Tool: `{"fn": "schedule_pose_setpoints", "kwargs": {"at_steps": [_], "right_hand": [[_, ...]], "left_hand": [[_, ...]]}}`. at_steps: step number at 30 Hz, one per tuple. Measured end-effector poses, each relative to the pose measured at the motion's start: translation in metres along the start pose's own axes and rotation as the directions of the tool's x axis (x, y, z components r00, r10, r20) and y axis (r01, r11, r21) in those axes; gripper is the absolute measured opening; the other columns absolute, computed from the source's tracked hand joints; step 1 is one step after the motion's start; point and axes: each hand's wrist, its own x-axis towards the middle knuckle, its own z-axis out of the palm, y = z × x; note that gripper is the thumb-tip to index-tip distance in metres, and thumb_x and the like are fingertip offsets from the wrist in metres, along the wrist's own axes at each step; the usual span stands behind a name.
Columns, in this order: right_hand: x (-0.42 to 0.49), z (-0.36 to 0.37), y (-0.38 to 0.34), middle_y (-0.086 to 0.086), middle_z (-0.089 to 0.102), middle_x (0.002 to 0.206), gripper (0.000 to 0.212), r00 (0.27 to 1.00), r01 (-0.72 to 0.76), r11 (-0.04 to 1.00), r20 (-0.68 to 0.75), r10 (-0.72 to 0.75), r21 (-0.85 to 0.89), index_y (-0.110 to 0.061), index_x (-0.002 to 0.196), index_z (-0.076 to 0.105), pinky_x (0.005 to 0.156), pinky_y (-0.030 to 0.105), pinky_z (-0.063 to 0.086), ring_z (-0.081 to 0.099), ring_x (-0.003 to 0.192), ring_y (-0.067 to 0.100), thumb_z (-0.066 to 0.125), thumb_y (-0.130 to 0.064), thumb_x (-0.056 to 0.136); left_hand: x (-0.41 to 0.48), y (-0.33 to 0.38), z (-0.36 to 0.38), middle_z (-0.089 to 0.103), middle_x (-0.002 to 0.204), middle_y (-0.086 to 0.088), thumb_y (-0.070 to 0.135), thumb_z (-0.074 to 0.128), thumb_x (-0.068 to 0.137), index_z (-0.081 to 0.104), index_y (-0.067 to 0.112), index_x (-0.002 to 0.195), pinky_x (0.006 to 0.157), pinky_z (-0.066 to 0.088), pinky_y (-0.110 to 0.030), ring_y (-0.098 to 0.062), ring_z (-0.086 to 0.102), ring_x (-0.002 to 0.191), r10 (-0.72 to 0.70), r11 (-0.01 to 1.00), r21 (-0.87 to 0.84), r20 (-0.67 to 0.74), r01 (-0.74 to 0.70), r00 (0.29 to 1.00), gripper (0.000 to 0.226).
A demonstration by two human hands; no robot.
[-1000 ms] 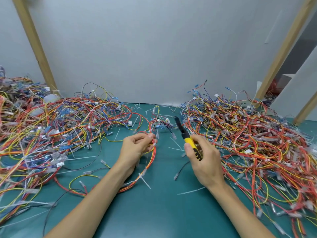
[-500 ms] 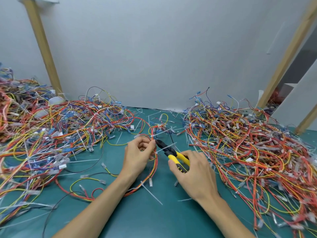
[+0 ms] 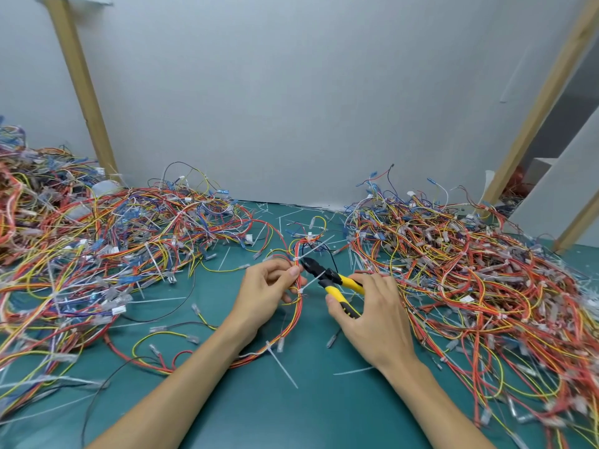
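My left hand pinches a bundle of red, orange and yellow wires bound with white cable ties. The bundle loops from my fingers down across the green table. My right hand grips yellow-handled cutters. Their black jaws point left and sit at a tie on the bundle, right beside my left thumb and fingertips. A long white tie tail sticks up and right past the jaws.
Big tangles of coloured wires cover the table at the left and right. Cut white tie tails lie on the green mat. Slanted wooden posts lean against the grey wall behind.
My right hand swung the cutters from pointing up and away to pointing left, bringing the jaws to the tie at my left fingertips. The view tilted slightly upward.
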Motion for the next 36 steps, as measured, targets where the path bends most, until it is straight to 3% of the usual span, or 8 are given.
{"fn": "schedule_pose_setpoints", "kwargs": {"at_steps": [5, 20, 28, 31, 36], "right_hand": [[0.0001, 0.0010, -0.0027, -0.010, 0.056, 0.102, 0.058, 1.000, -0.008, 1.000, 0.003, 0.008, 0.019, -0.021, 0.112, 0.061, 0.081, 0.024, 0.040, 0.042, 0.103, 0.010, 0.044, -0.067, 0.081], [0.0000, -0.0013, -0.0027, -0.011, 0.056, 0.102, 0.057, 1.000, 0.007, 0.998, 0.002, -0.007, 0.056, -0.021, 0.111, 0.061, 0.083, 0.024, 0.040, 0.044, 0.104, 0.010, 0.045, -0.066, 0.081], [-0.0004, -0.0048, -0.0030, -0.013, 0.053, 0.081, 0.029, 0.999, -0.003, 0.999, 0.044, 0.001, 0.040, -0.027, 0.089, 0.057, 0.067, 0.030, 0.043, 0.046, 0.084, 0.009, 0.059, -0.056, 0.084], [-0.0005, -0.0056, -0.0038, -0.010, 0.049, 0.068, 0.037, 0.996, -0.022, 0.999, 0.084, 0.020, 0.025, -0.027, 0.080, 0.053, 0.061, 0.035, 0.043, 0.046, 0.074, 0.012, 0.049, -0.063, 0.082], [0.0018, -0.0066, 0.0020, -0.009, 0.050, 0.068, 0.042, 0.987, -0.028, 0.998, 0.159, 0.036, -0.047, -0.027, 0.078, 0.051, 0.061, 0.035, 0.043, 0.048, 0.074, 0.013, 0.043, -0.067, 0.083]], "left_hand": [[-0.0012, 0.0029, -0.0004, 0.071, 0.066, 0.002, 0.014, 0.062, 0.093, 0.066, 0.009, 0.078, 0.051, 0.045, -0.017, -0.007, 0.060, 0.059, 0.006, 1.000, 0.003, 0.031, -0.006, 1.000, 0.016], [0.0003, 0.0027, -0.0028, 0.064, 0.066, 0.003, 0.012, 0.054, 0.098, 0.067, 0.009, 0.090, 0.051, 0.034, -0.015, -0.007, 0.049, 0.055, -0.009, 1.000, 0.021, 0.143, 0.006, 0.990, 0.015], [-0.0006, 0.0041, -0.0029, 0.060, 0.069, -0.003, 0.013, 0.053, 0.098, 0.066, 0.012, 0.089, 0.056, 0.037, -0.016, -0.012, 0.046, 0.060, -0.019, 1.000, 0.009, 0.189, 0.018, 0.982, 0.017], [-0.0008, 0.0038, -0.0030, 0.063, 0.070, 0.002, 0.014, 0.054, 0.097, 0.065, 0.008, 0.089, 0.059, 0.041, -0.016, -0.014, 0.048, 0.065, -0.032, 1.000, 0.005, 0.207, 0.031, 0.978, 0.015], [-0.0028, 0.0007, 0.0011, 0.069, 0.073, 0.005, 0.012, 0.052, 0.098, 0.057, 0.008, 0.081, 0.053, 0.042, -0.016, -0.010, 0.047, 0.054, -0.061, 0.998, 0.024, 0.226, 0.057, 0.972, 0.018]]}}
